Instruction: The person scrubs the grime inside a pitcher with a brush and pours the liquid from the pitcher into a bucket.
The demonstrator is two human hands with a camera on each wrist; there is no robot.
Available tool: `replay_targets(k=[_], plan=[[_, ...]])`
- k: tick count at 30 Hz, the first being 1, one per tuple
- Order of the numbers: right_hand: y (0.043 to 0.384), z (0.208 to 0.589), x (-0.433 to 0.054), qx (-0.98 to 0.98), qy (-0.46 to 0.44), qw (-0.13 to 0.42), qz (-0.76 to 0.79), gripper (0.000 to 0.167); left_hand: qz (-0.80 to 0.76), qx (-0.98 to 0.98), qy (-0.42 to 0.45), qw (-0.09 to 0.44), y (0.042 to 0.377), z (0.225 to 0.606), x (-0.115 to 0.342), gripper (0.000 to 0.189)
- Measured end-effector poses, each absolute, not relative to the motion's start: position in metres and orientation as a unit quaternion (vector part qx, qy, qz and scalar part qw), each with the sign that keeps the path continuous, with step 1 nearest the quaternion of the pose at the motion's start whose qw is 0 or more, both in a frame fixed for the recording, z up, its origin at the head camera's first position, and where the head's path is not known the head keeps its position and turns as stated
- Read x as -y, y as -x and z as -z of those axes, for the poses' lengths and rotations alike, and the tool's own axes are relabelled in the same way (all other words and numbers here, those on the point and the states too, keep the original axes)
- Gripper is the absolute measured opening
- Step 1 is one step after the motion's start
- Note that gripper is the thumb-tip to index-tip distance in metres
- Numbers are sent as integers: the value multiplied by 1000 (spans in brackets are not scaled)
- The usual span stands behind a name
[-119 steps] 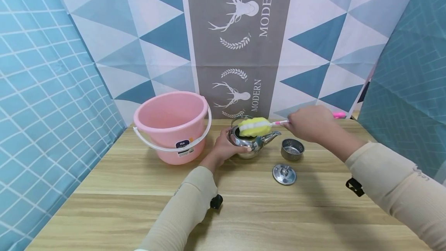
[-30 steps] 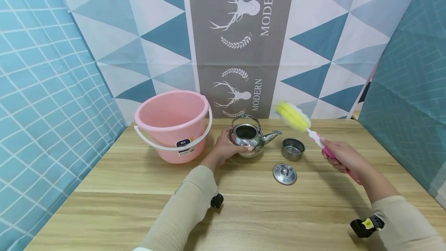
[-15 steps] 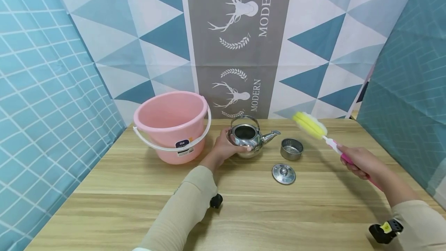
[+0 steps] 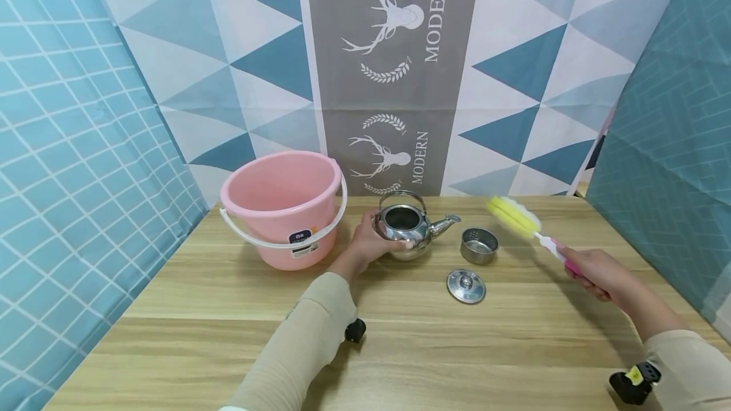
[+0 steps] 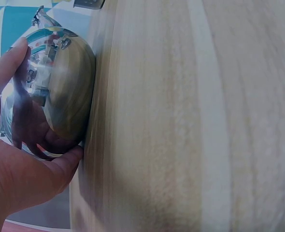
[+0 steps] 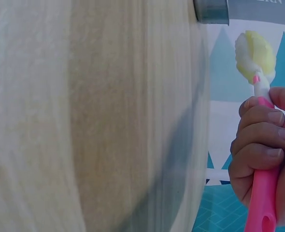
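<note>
A shiny steel teapot (image 4: pixel 408 243) stands lidless on the table, its spout pointing right. My left hand (image 4: pixel 371 241) grips its left side, fingers and thumb spread round the belly; the left wrist view shows the teapot (image 5: pixel 60 92) close up. Off to the right, my right hand (image 4: pixel 596 274) holds a bottle brush by its pink handle (image 6: pixel 264 193), fingers wrapped round it. The brush's yellow and white sponge head (image 4: pixel 514 215) is raised, apart from the teapot. Between them sit a perforated steel strainer (image 4: pixel 480 246) and the round steel lid (image 4: pixel 466 287), knob up.
A pink bucket (image 4: pixel 280 208) with a white handle stands left of the teapot, near the left hand. Patterned wall coverings (image 4: pixel 394 81) close off the back and both sides of the wooden table (image 4: pixel 434 360).
Four seconds ago the sponge head was at the teapot's mouth. Since then the right hand has carried the brush away to the right, lowering it slightly. The left hand keeps its hold.
</note>
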State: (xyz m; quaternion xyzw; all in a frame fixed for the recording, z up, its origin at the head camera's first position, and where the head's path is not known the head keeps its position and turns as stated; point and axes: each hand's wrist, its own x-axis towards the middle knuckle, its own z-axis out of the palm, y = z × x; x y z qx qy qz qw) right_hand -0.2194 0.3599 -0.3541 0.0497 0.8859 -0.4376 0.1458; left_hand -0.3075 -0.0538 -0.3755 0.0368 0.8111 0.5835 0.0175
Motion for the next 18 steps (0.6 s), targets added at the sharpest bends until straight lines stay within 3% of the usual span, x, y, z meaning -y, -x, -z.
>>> replay_targets(k=[18], plan=[[227,366,-364,-895,-62,176,404,59,-587,-808,-43,19,310,378,55,107]])
